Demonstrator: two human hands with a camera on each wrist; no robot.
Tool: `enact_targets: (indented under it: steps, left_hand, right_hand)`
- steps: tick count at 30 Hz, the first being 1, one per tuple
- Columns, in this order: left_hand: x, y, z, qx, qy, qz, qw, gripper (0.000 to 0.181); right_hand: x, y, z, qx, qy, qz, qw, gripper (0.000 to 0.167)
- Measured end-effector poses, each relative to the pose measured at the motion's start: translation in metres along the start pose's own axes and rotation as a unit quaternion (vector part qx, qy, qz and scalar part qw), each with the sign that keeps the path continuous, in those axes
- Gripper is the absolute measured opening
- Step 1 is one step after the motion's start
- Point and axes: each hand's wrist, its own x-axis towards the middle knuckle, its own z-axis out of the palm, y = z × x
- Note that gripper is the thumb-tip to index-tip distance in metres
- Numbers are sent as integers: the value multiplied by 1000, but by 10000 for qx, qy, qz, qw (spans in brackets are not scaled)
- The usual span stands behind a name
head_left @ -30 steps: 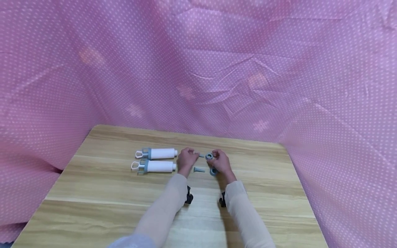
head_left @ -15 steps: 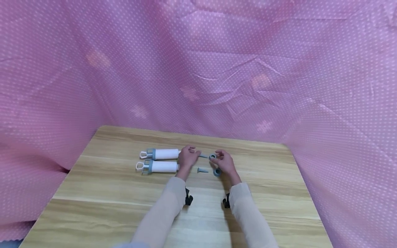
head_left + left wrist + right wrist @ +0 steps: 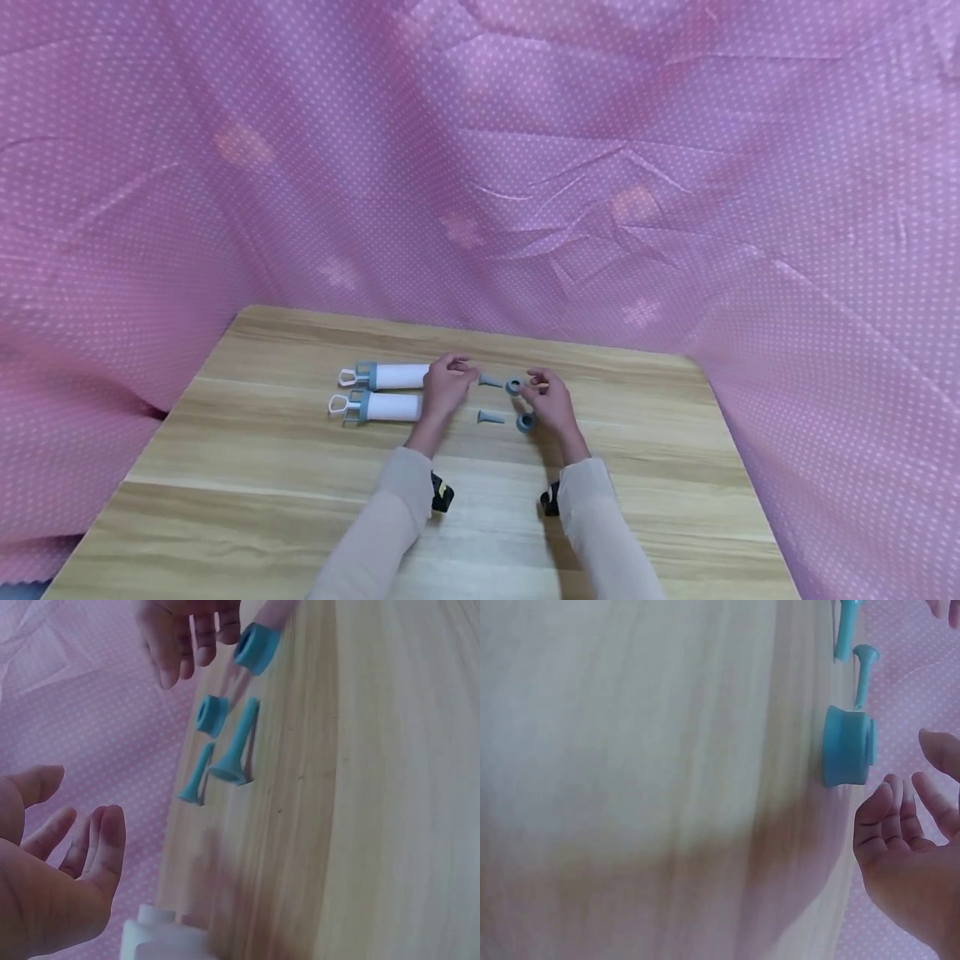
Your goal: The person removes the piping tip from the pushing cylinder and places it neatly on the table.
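Note:
Two white syringe-like tubes with blue-grey collars and loop handles lie side by side: a far one [image 3: 401, 376] and a near one [image 3: 393, 407]. My left hand [image 3: 445, 390] is over their right ends and hides them; its fingers are loosely bent around nothing. To its right lie a far tapered nozzle [image 3: 490, 381] and a near tapered nozzle [image 3: 491, 417]; both look teal in the left wrist view. Beyond these are a far ring cap [image 3: 513, 387] and a near ring cap [image 3: 526, 422]. My right hand [image 3: 552, 403] is just right of the caps, fingers relaxed, holding nothing [image 3: 915, 862].
The wooden table [image 3: 480, 533] has its far edge a short way behind the parts. A pink dotted cloth [image 3: 480, 167] hangs behind and at both sides. Dark wrist devices show under both sleeves, one being the left wrist device [image 3: 442, 493].
My left hand has drawn back left from the far nozzle, over the tube ends. My right hand has moved slightly right, off the far ring cap. The head view has shifted a little.

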Motion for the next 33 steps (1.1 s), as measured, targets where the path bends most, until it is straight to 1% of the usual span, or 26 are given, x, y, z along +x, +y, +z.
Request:
enact_targets:
  steps: [5, 9, 12, 14, 17, 21, 24, 27, 29, 33]
  left_hand:
    - [-3, 5, -14, -10, 79, 368, 9993, 29]
    - [-6, 4, -24, -33, 102, 597, 9982, 31]
    - [-8, 2, -31, 107, 142, 750, 9970, 33]
    - [-10, 1, -35, 273, 167, 885, 9956, 34]
    - [-12, 0, -40, 476, 210, 1139, 9921, 34]
    - [-15, 0, -46, 582, 149, 1379, 9886, 34]
    - [-17, -2, -49, 777, 116, 1485, 9858, 34]
    - [-19, -3, -54, 1229, 219, 1590, 9794, 34]
    - [-20, -3, -57, 1570, 318, 1642, 9733, 35]
    - [-21, -2, -63, 2130, 452, 1885, 9576, 38]
  right_hand:
    - [-3, -7, -2, 13, 134, -167, 9998, 37]
    - [-6, -14, -3, -15, 180, -262, 9995, 37]
    - [-9, -18, -3, -12, 202, -300, 9993, 37]
    - [-10, -21, -3, -1, 212, -347, 9992, 38]
    - [-12, -25, -3, 5, 228, -503, 9985, 38]
    - [-15, -29, -5, -102, 226, -778, 9967, 38]
    - [-18, -32, -6, -208, 174, -874, 9958, 39]
    - [-23, -34, -8, -431, 165, -962, 9943, 40]
    - [-25, -36, -8, -738, 212, -1089, 9911, 39]
    - [-28, -36, -8, -1476, 417, -1422, 9779, 37]
